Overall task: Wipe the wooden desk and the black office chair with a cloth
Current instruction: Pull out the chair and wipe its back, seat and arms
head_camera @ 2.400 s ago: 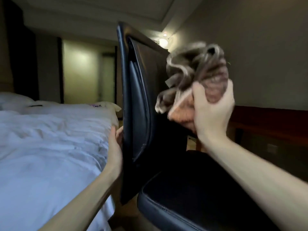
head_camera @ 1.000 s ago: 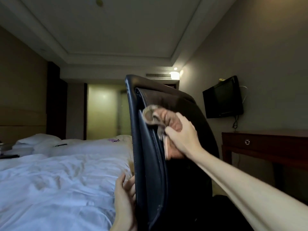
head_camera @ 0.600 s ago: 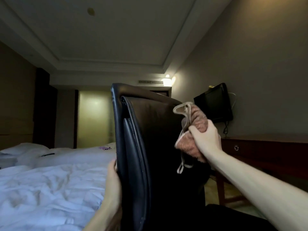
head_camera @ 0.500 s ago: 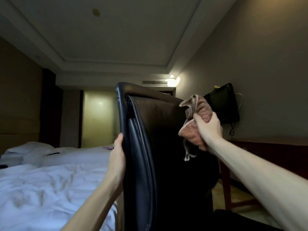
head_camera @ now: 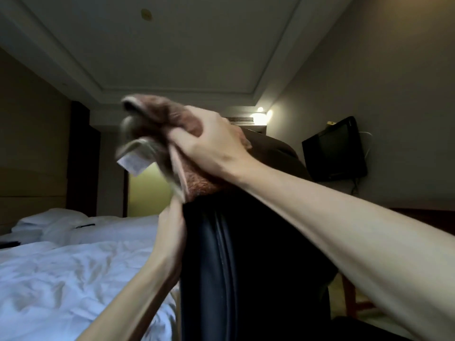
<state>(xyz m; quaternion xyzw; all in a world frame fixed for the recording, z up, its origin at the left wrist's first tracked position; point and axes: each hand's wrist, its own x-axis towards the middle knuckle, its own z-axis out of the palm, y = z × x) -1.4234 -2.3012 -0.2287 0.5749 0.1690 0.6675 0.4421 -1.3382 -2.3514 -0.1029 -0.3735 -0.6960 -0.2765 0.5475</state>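
Raised cloth (head_camera: 197, 187) atop chair (head_camera: 258, 254), tag (head_camera: 133, 164) unreadable

Chair (head_camera: 246, 254) centre, bed (head_camera: 73, 271) left, desk (head_camera: 438, 219) right.
Cloth (head_camera: 170, 124) lies over the chair's top edge, with the right hand (head_camera: 211, 143) on top gripping it. Left hand (head_camera: 172, 225) holds the chair's left edge, just below the cloth. Pillow (head_camera: 49, 217) at the bed's far end. TV (head_camera: 334, 148) on the right wall, behind the chair and above the desk.
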